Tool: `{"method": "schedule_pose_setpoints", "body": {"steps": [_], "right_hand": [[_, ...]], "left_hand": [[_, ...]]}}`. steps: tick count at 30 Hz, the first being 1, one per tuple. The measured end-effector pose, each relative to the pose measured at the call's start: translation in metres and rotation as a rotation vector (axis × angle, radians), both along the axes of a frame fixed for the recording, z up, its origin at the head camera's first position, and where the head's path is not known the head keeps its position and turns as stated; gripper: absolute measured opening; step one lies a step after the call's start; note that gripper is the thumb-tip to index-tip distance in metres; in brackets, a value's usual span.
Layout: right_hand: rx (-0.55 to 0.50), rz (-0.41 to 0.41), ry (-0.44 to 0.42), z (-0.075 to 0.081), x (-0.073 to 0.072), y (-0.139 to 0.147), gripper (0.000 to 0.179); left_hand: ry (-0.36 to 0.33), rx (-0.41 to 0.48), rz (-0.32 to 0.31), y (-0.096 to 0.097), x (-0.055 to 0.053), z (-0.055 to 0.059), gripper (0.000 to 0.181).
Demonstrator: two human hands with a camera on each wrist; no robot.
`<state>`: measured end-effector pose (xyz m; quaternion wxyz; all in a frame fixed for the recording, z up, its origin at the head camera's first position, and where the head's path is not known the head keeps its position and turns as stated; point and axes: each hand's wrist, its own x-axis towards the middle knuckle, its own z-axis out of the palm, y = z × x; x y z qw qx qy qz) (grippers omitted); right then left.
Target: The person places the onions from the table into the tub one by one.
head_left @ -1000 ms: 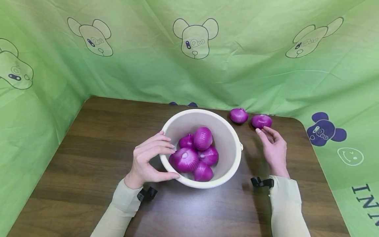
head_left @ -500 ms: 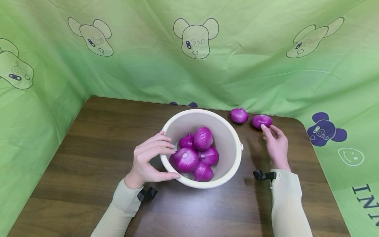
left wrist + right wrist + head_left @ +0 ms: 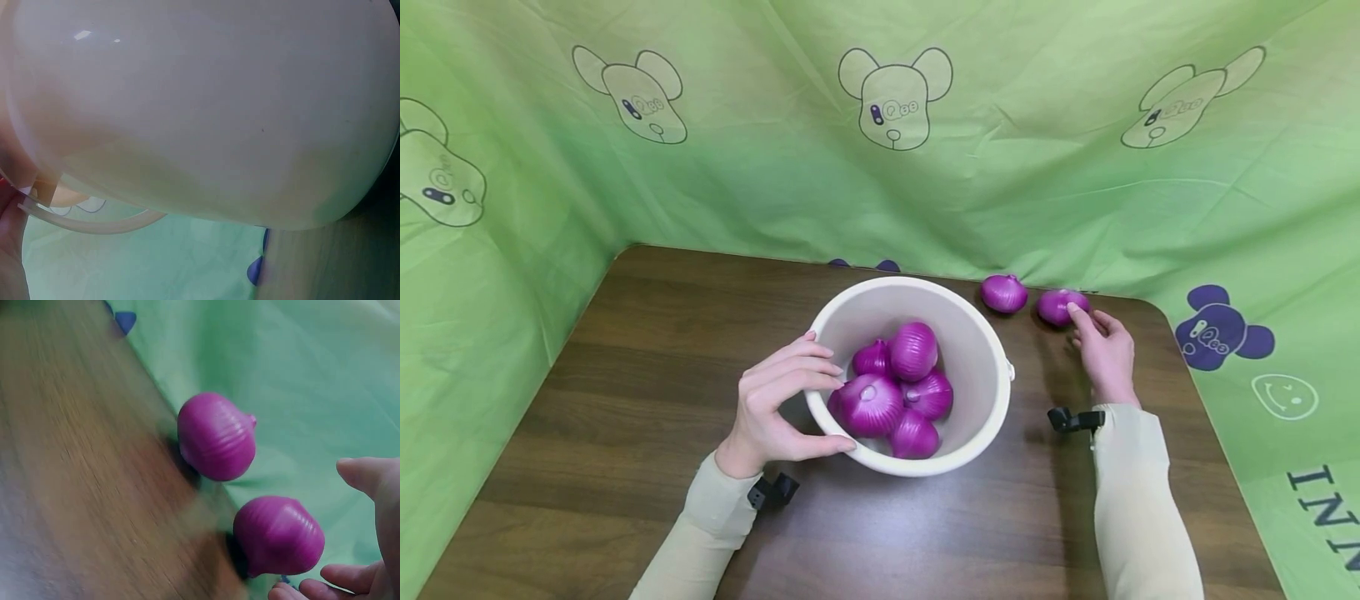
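A white bucket (image 3: 958, 450) stands on the table with several purple onions (image 3: 870, 405) inside. My left hand (image 3: 778, 408) holds its left rim, fingers over the edge and thumb along the near side. The bucket's pale outer wall (image 3: 206, 112) fills most of the left wrist view. At the far right, my right hand (image 3: 1107, 354) reaches to a purple onion (image 3: 1056, 307), thumb and fingers spread apart at its near right side. In the right wrist view a gap shows between the thumb and that onion (image 3: 279, 535). Another onion (image 3: 1003, 293) lies just left of it.
The brown wooden table (image 3: 647, 358) ends at the back against a green printed cloth (image 3: 760, 167). Both loose onions lie close to that back edge. A bucket handle (image 3: 119, 224) shows in the left wrist view, and its side lug (image 3: 1011, 372) sits at the right rim.
My right hand has shifted slightly right and farther forward along the right-hand onion, its thumb now over the onion's right side. The left hand and bucket stay put.
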<state>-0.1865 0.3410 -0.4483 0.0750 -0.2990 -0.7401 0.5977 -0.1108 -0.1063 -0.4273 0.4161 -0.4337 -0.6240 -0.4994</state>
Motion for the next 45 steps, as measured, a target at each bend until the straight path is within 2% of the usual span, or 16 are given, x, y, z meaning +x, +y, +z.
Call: {"method": "schedule_pose_setpoints", "body": {"steps": [4, 10, 17, 20, 25, 29, 45], "right_hand": [[0.066, 0.036, -0.039, -0.003, -0.01, 0.005, 0.097], [0.167, 0.139, -0.092, -0.001, -0.023, 0.012, 0.099], [0.315, 0.244, -0.168, 0.004, -0.032, 0.019, 0.1], [0.344, 0.273, -0.183, 0.006, -0.034, 0.019, 0.097], [0.352, 0.319, -0.173, 0.008, -0.033, 0.018, 0.092], [0.318, 0.343, -0.154, 0.007, -0.032, 0.018, 0.091], [0.3, 0.312, -0.129, 0.0, -0.027, 0.014, 0.086]], "left_hand": [[-0.006, -0.001, 0.001, 0.0, 0.0, -0.001, 0.052], [-0.006, 0.002, 0.003, -0.001, 0.0, -0.001, 0.053], [-0.007, 0.004, 0.001, 0.0, -0.001, 0.0, 0.052], [-0.007, 0.004, 0.0, 0.0, -0.001, 0.0, 0.052], [-0.007, 0.004, 0.001, 0.0, -0.001, 0.001, 0.052], [-0.007, 0.003, 0.0, 0.0, -0.001, 0.001, 0.052], [-0.01, 0.0, -0.001, 0.0, 0.0, -0.001, 0.053]]}}
